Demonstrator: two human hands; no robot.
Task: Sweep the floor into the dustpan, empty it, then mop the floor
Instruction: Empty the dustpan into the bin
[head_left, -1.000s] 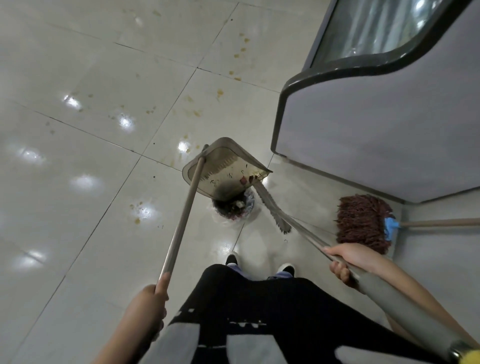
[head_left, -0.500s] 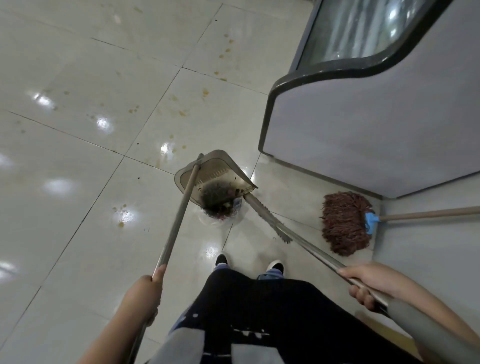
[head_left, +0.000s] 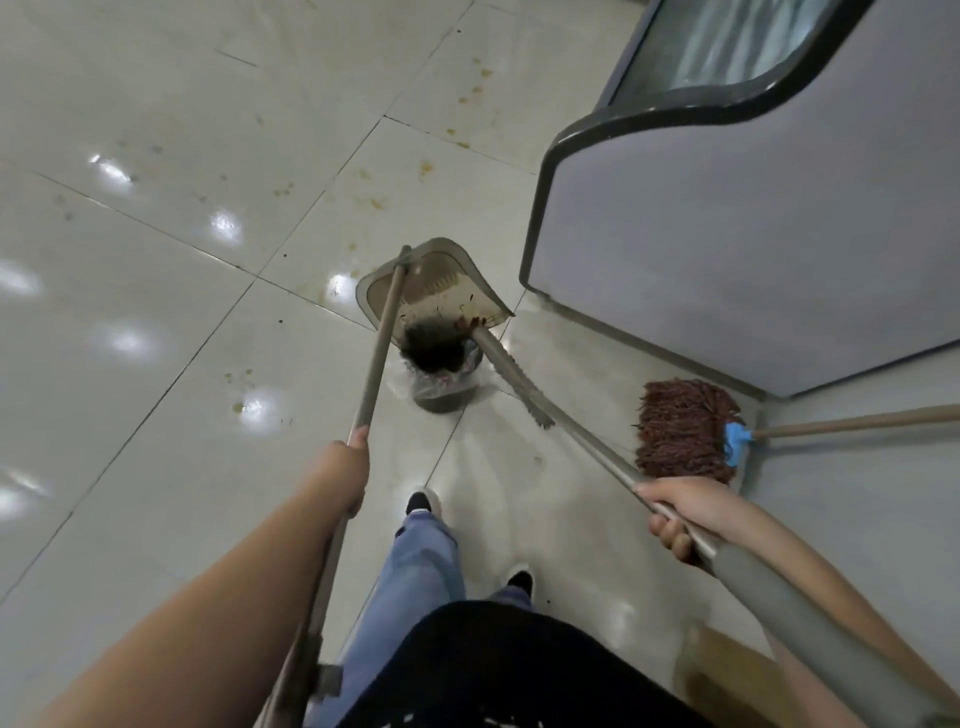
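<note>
My left hand (head_left: 347, 470) grips the long handle of a grey dustpan (head_left: 439, 283), which is tipped over a small bin (head_left: 441, 387) lined with a clear bag. Dark dirt hangs at the pan's lower lip above the bin. My right hand (head_left: 685, 512) grips the metal shaft of a broom (head_left: 511, 376), whose head reaches into the pan's right corner. A red-brown string mop (head_left: 680, 428) with a blue clamp and wooden handle lies on the floor to the right.
A large grey cabinet (head_left: 727, 234) with a dark rim and glass top stands at the upper right, close to the bin. Glossy pale floor tiles (head_left: 156, 364) carry yellow-brown stains. My feet stand just behind the bin. A brown box corner (head_left: 727, 670) shows at the lower right.
My left arm has stretched forward along the dustpan handle. The view has tipped down, showing my legs. The pan stays tilted over the bin with the broom head at its edge.
</note>
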